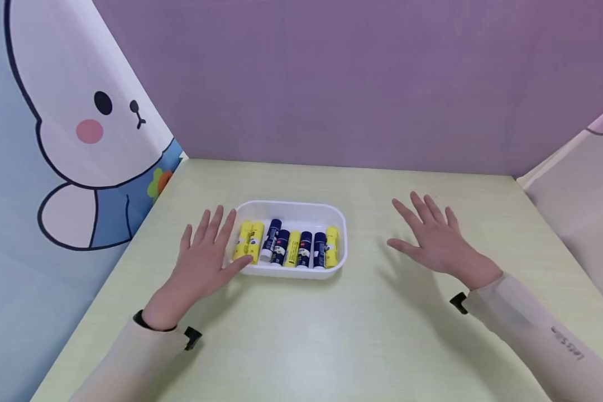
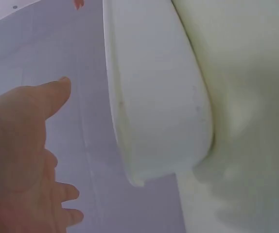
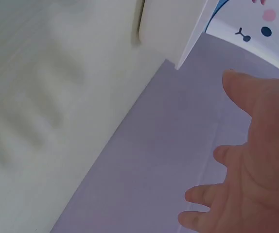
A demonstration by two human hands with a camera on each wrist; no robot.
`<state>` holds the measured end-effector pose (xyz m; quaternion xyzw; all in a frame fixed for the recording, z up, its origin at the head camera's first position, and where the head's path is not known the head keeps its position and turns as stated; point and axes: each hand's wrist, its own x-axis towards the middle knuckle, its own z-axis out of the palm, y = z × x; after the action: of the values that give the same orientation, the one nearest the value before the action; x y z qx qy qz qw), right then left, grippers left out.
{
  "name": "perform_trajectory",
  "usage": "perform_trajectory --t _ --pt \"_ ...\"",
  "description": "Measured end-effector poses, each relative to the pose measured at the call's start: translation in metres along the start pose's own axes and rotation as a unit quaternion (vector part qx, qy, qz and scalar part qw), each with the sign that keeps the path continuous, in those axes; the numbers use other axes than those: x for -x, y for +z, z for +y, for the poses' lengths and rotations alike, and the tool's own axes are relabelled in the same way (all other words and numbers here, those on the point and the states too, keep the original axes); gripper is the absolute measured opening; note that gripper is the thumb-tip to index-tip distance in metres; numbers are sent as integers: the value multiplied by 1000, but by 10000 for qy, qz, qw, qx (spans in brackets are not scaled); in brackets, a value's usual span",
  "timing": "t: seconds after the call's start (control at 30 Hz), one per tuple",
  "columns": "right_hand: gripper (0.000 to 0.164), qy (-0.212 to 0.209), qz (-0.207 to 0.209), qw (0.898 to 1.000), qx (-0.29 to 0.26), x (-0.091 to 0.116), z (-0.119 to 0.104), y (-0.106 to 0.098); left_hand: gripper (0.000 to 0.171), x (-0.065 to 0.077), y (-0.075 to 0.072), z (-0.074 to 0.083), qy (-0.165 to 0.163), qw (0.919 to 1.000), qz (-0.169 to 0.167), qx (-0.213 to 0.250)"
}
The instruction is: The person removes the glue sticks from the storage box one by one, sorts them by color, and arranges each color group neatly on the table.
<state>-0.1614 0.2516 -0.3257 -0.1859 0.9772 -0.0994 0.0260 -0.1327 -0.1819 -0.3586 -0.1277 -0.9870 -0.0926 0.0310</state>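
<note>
A white plastic tray (image 1: pixel 293 273) stands on the table, with several glue sticks in it. Some are yellow, like the yellow glue stick (image 1: pixel 331 247) at the right end; others are dark blue with white ends, like the dark blue glue stick (image 1: pixel 304 249). My left hand (image 1: pixel 201 265) hovers at the tray's left side with fingers spread, its thumb overlapping the near left corner in the head view. In the left wrist view the thumb (image 2: pixel 57 96) and the tray's outer wall (image 2: pixel 159 97) appear apart. Well right of the tray, my right hand (image 1: pixel 434 243) is spread above the table, holding nothing.
The pale wood-look table (image 1: pixel 311 340) ends at a purple backdrop (image 1: pixel 331 84). A blue cloth with a cartoon rabbit (image 1: pixel 65 128) hangs along the left edge, and a pale panel (image 1: pixel 583 190) lines the right.
</note>
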Motion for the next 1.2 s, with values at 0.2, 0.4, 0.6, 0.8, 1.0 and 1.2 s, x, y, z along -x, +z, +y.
perform_trajectory --t 0.2,0.4,0.6,0.8,1.0,1.2 --pt "82 -295 107 9992 -230 -3 -7 -2 96 9 5 -8 16 9984 354 441" --pt "81 -533 -18 9962 -686 -3 -20 -4 95 16 12 -15 164 9916 727 1057" --pt "80 -551 -270 9932 -989 0 -34 -7 94 21 16 -18 33 9810 666 1822" --pt "82 -612 -560 9874 -1345 -4 -45 -7 93 24 20 -19 -234 9684 521 2427" --pt "81 -893 -713 9757 -1869 -14 -57 -2 80 24 28 -22 -112 9536 765 2910" --pt "81 -1010 -1056 9604 -2373 -26 -72 5 60 25 37 -25 104 9421 982 3203"
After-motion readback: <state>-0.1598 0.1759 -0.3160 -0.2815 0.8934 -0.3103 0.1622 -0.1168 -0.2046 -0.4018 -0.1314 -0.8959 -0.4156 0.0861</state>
